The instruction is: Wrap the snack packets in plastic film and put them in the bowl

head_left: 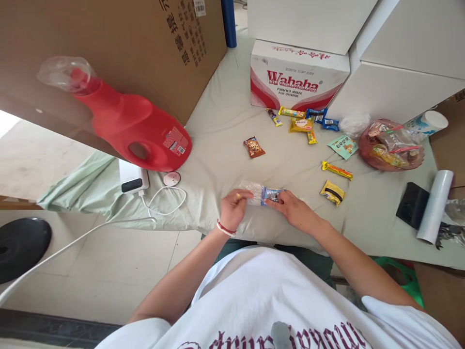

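My left hand (233,209) is closed, pinching the left end of a clear bubble-wrap piece (256,188) near the table's front edge. On the wrap lies a small blue snack packet (269,195). Its right part is covered by my right hand (296,211), whose thumb and index finger grip it. A brown cookie packet (254,147) lies alone a little farther back. To the right are a yellow packet with a black band (333,193) and a yellow-and-red snack stick (337,170).
Several small snacks lie before the Wahaha box (300,77). A reddish bowl (392,165) of packets stands right, near a plastic roll (436,206). At left are a red detergent bottle (141,126), a power bank (133,175) and its white cable (185,194).
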A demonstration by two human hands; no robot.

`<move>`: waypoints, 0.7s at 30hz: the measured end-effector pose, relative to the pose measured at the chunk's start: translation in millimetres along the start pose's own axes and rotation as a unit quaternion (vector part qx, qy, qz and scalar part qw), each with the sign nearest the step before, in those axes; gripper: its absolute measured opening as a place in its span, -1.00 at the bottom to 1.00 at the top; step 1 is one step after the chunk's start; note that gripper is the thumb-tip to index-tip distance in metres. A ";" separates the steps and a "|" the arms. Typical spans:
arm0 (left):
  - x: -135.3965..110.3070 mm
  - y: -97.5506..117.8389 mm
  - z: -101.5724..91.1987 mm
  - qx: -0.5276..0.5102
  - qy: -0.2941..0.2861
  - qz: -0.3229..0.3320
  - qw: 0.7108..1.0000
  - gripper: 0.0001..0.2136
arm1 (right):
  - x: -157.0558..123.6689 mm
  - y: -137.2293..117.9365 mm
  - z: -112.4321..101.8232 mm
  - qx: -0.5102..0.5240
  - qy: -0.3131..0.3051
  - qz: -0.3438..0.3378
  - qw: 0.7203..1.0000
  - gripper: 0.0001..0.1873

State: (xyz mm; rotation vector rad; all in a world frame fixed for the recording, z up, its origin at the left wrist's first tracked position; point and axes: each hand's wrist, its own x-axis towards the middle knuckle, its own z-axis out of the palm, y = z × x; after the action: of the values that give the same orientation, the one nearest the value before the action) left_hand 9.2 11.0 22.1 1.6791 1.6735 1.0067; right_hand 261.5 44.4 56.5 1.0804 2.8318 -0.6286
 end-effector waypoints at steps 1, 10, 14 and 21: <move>4.3 -7.1 -4.6 0.015 0.055 -0.070 0.996 -0.63 | 1.0 -1.2 2.5 -0.001 0.003 0.003 1.000 -0.44; 15.6 -3.4 2.9 0.168 -0.002 -0.139 0.976 -0.70 | 8.1 -12.6 1.8 -0.011 0.004 0.032 0.999 -0.47; 12.9 18.9 6.0 0.031 -0.019 -0.132 0.991 -0.81 | 11.3 -16.1 0.0 -0.001 -0.005 0.031 0.999 -0.48; 20.7 60.8 30.9 -0.094 -0.120 -0.081 0.985 -0.82 | -3.9 -19.1 4.3 0.069 0.058 0.017 0.996 -0.53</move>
State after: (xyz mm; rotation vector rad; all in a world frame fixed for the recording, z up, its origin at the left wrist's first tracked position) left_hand 68.0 31.2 57.0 1.4526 1.4825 0.8223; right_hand 251.6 27.4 60.1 1.2207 2.8967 -0.7948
